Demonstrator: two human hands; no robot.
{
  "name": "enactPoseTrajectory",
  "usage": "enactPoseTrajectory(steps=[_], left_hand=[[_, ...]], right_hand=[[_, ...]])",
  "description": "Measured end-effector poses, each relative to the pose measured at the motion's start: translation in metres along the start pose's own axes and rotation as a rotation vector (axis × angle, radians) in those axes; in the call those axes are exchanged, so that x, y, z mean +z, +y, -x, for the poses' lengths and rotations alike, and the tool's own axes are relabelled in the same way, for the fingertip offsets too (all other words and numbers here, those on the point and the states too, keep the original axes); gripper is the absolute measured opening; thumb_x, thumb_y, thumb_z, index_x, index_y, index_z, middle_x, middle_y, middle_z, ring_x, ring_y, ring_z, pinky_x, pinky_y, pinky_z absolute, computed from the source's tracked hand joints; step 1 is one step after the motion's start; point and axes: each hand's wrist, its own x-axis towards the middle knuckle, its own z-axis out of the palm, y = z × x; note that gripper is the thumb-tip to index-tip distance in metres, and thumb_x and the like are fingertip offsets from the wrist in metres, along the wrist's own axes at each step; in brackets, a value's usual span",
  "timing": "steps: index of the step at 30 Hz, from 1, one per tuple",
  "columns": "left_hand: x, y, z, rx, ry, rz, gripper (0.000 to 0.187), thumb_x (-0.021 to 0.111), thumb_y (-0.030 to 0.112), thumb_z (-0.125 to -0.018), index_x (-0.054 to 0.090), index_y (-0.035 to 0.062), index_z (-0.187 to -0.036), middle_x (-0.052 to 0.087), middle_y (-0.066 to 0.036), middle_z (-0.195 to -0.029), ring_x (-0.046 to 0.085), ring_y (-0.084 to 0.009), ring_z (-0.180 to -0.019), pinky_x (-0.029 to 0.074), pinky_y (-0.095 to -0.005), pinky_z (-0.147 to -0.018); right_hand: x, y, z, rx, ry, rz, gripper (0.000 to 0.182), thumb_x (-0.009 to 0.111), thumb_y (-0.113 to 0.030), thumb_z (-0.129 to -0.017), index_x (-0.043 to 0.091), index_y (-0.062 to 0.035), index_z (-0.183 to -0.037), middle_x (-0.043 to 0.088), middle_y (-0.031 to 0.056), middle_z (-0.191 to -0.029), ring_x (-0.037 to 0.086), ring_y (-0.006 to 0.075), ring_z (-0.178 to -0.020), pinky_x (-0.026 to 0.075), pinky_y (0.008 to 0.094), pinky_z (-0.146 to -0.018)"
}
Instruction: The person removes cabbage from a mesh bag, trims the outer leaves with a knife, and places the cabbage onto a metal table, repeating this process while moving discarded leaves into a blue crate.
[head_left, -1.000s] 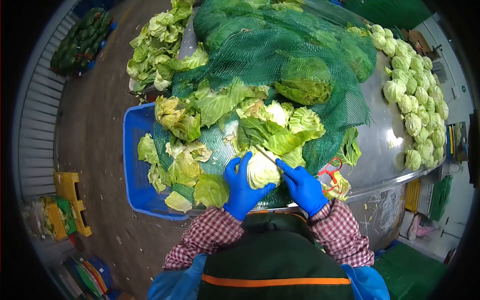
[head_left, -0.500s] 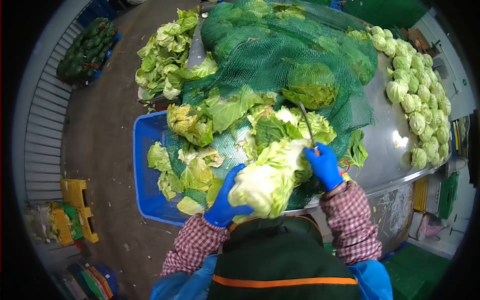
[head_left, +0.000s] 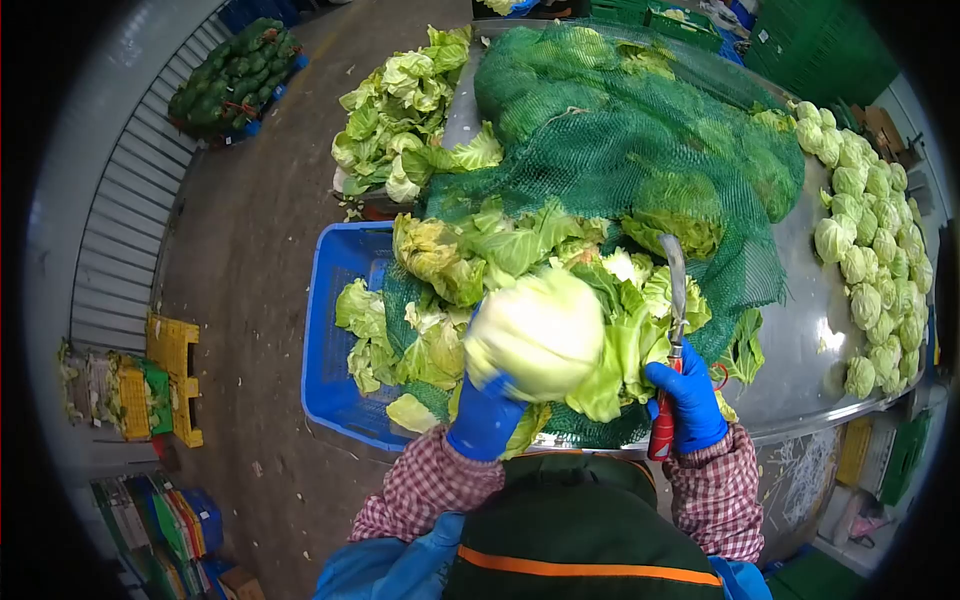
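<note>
In a blue glove, my left hand [head_left: 486, 412] grips a pale cabbage [head_left: 538, 335] from its lower left; the cabbage is slightly blurred. My right hand [head_left: 690, 398], also gloved in blue, is closed round the red handle of a curved knife [head_left: 676, 290], blade pointing up and away from me. Loose green cabbage leaves [head_left: 615, 365] lie between the cabbage and the knife. Beyond both hands, a green mesh sack [head_left: 590, 150] with cabbages inside spreads over the metal table [head_left: 790, 370]. Yellowed outer leaves [head_left: 435, 260] lie at the sack's near left.
A blue crate [head_left: 318, 345] with leaves in it stands at the table's left. Trimmed cabbages [head_left: 868, 270] are piled along the right edge. A heap of leaves [head_left: 405, 115] sits at the back left. Yellow crates [head_left: 175, 380] and a filled sack stack [head_left: 235, 80] stand on the floor.
The cabbage has been lifted and turned, looking rounder and paler, with loose leaves now beside it. My right hand has drawn back toward me, the knife now upright. The whole view has shifted.
</note>
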Motion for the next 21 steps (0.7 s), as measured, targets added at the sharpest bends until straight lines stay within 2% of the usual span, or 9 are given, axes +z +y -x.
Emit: enactPoseTrajectory(steps=[2,5,7,9,12,13,16,19,21], left_hand=[[0.000,0.005,-0.003,-0.222,0.094,0.454,0.070,0.040,0.057,-0.085,0.026,0.0137,-0.139,0.022,-0.016,-0.145,0.035,-0.0349,-0.127,0.028,-0.0552,-0.104],[-0.004,0.007,-0.004,-0.418,-0.314,0.937,0.069,0.037,0.058,-0.086,0.025,0.0164,-0.140,0.024,-0.016,-0.144,0.027,-0.0364,-0.131,0.020,-0.0666,-0.101],[-0.002,0.007,-0.002,-0.537,-0.056,1.191,0.071,0.034,0.062,-0.085,0.025,0.0181,-0.140,0.025,-0.016,-0.144,0.021,-0.0374,-0.133,0.014,-0.0751,-0.095],[-0.009,0.000,-0.009,-0.488,-0.205,0.937,0.067,0.033,0.057,-0.088,0.025,0.0165,-0.140,0.029,-0.014,-0.143,0.027,-0.0344,-0.131,0.021,-0.0659,-0.101],[-0.010,-0.002,-0.028,-0.302,-0.285,0.437,0.054,0.042,0.035,-0.093,0.028,0.0114,-0.139,0.036,-0.012,-0.139,0.038,-0.0284,-0.126,0.032,-0.0471,-0.103],[-0.011,0.008,-0.032,-0.192,-0.296,-0.006,0.050,0.046,0.025,-0.094,0.030,0.0086,-0.138,0.040,-0.012,-0.136,0.042,-0.0268,-0.123,0.036,-0.0421,-0.102],[-0.017,0.027,-0.036,-0.552,-0.242,-0.003,0.071,0.062,0.019,-0.086,0.018,0.0075,-0.141,0.038,-0.010,-0.136,0.040,-0.0267,-0.123,0.042,-0.0365,-0.096],[-0.033,-0.063,-0.018,0.017,-0.273,-0.641,0.111,0.083,0.009,-0.060,0.008,0.0035,-0.142,0.029,-0.018,-0.137,0.037,-0.0278,-0.124,0.040,-0.0383,-0.098],[-0.041,-0.070,-0.009,-0.045,-0.193,-0.625,0.109,0.083,0.016,-0.061,0.010,0.0018,-0.141,0.031,-0.019,-0.133,0.037,-0.0280,-0.123,0.037,-0.0395,-0.100]], right_hand=[[-0.007,0.000,-0.008,-0.066,0.062,0.067,0.046,0.067,-0.008,-0.076,0.048,-0.0064,-0.117,0.056,0.0009,-0.076,0.054,0.0102,-0.050,0.045,0.0214,-0.042],[-0.037,0.005,-0.036,-0.183,0.165,0.219,0.044,0.065,-0.006,-0.077,0.050,-0.0065,-0.119,0.060,0.0038,-0.088,0.060,0.0130,-0.067,0.051,0.0230,-0.059],[-0.043,0.002,-0.043,-1.003,0.539,1.115,0.044,0.062,-0.002,-0.080,0.050,-0.0064,-0.122,0.059,0.0076,-0.107,0.060,0.0164,-0.092,0.048,0.0256,-0.080],[-0.002,-0.012,-0.018,-0.394,0.229,0.318,0.041,0.057,-0.006,-0.086,0.048,-0.0029,-0.125,0.052,0.0116,-0.124,0.051,0.0218,-0.112,0.042,0.0300,-0.093],[0.021,-0.007,-0.009,0.101,-0.171,-0.086,0.045,0.053,-0.035,-0.089,0.051,-0.0045,-0.122,0.059,0.0064,-0.106,0.060,0.0084,-0.070,0.044,0.0199,-0.041],[0.019,0.005,-0.014,0.159,-0.154,-0.165,0.046,0.053,-0.038,-0.089,0.050,-0.0061,-0.122,0.060,0.0029,-0.095,0.054,0.0062,-0.058,0.045,0.0203,-0.043],[0.008,0.039,-0.014,-0.101,-0.013,-0.034,0.041,0.061,-0.026,-0.084,0.052,-0.0063,-0.119,0.058,0.0018,-0.092,0.053,0.0063,-0.061,0.044,0.0197,-0.043],[-0.011,0.091,-0.015,0.014,0.002,0.160,0.045,0.064,-0.011,-0.082,0.047,-0.0046,-0.123,0.058,0.0034,-0.101,0.056,0.0083,-0.075,0.045,0.0192,-0.046],[-0.017,0.100,-0.010,-0.036,0.027,0.116,0.044,0.061,-0.009,-0.084,0.044,-0.0024,-0.124,0.057,0.0039,-0.101,0.056,0.0102,-0.080,0.048,0.0208,-0.056]])
